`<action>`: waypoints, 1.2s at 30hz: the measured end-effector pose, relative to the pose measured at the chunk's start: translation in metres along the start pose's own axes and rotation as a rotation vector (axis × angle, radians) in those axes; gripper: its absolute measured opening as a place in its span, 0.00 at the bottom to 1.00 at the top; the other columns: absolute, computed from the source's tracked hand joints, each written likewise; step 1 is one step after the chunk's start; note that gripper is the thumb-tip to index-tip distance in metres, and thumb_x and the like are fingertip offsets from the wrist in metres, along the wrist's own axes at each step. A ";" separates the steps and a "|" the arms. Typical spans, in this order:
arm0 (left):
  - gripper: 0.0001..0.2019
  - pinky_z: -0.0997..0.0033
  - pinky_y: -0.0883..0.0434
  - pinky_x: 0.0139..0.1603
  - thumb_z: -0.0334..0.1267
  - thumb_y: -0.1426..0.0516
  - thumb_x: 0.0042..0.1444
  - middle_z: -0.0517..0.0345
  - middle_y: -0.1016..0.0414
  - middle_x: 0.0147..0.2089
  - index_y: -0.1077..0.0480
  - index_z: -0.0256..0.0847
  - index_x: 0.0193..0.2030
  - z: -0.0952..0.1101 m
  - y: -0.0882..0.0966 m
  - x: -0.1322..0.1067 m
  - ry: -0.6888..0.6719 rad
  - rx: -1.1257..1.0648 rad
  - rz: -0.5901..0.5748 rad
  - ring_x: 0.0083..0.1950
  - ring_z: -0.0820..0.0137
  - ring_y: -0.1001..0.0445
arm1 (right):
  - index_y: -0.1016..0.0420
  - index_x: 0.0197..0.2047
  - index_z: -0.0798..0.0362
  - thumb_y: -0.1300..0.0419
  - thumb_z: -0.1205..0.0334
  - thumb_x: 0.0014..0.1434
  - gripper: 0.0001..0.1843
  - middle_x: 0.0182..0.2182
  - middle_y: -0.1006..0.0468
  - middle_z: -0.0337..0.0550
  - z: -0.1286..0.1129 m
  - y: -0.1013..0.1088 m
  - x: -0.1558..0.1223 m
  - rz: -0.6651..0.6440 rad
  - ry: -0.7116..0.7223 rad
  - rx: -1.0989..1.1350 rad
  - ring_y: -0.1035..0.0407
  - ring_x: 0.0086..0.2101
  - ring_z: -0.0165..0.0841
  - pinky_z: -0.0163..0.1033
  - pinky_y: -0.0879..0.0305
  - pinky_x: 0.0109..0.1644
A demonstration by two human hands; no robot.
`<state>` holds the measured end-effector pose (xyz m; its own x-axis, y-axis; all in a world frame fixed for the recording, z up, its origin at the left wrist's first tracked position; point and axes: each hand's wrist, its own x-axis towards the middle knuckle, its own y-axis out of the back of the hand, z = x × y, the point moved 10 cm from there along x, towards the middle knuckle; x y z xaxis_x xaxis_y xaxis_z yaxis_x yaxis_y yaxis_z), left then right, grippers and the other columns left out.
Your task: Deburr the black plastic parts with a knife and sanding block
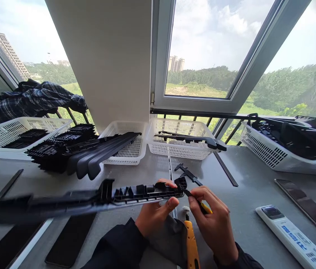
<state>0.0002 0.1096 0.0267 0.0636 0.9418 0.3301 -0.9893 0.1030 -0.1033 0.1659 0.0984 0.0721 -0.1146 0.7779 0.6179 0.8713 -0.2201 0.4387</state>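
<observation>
My left hand (pixel 158 213) is closed around the right end of a long black plastic trim piece (pixel 96 200), its thumb in front and fingers behind. The piece reaches across to the left edge, ribs and clips facing up, its far left part blurred. In my right hand (pixel 213 218) is a black and yellow utility knife (pixel 206 207), pinched between thumb and fingers. Its dark tip meets or nearly meets the piece's right end; exact contact cannot be made out. Below my hands lies a yellow-handled tool (pixel 191 243) with a whitish head. A black caliper (pixel 187 173) rests just beyond them.
White baskets stand along the window: one (pixel 124 161) beside stacked black parts (pixel 62 145), another (pixel 174 152) with trim pieces across it, and one (pixel 275 153) heaped with black parts at right. A phone (pixel 71 239), another phone (pixel 306 203) and a white power strip (pixel 294 235) lie on the grey table.
</observation>
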 end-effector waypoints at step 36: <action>0.40 0.48 0.24 0.67 0.58 0.27 0.52 0.41 0.19 0.65 0.25 0.45 0.68 -0.011 0.012 -0.008 -0.172 0.327 0.113 0.64 0.44 0.20 | 0.27 0.36 0.48 0.43 0.65 0.73 0.10 0.30 0.25 0.36 0.012 -0.027 -0.006 -0.149 -0.048 -0.079 0.29 0.30 0.32 0.36 0.36 0.36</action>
<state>-0.0111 0.1065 0.0119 -0.0440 0.8711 0.4892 -0.9802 -0.1322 0.1474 0.1493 0.1066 0.0487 -0.2150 0.8319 0.5115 0.8059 -0.1447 0.5741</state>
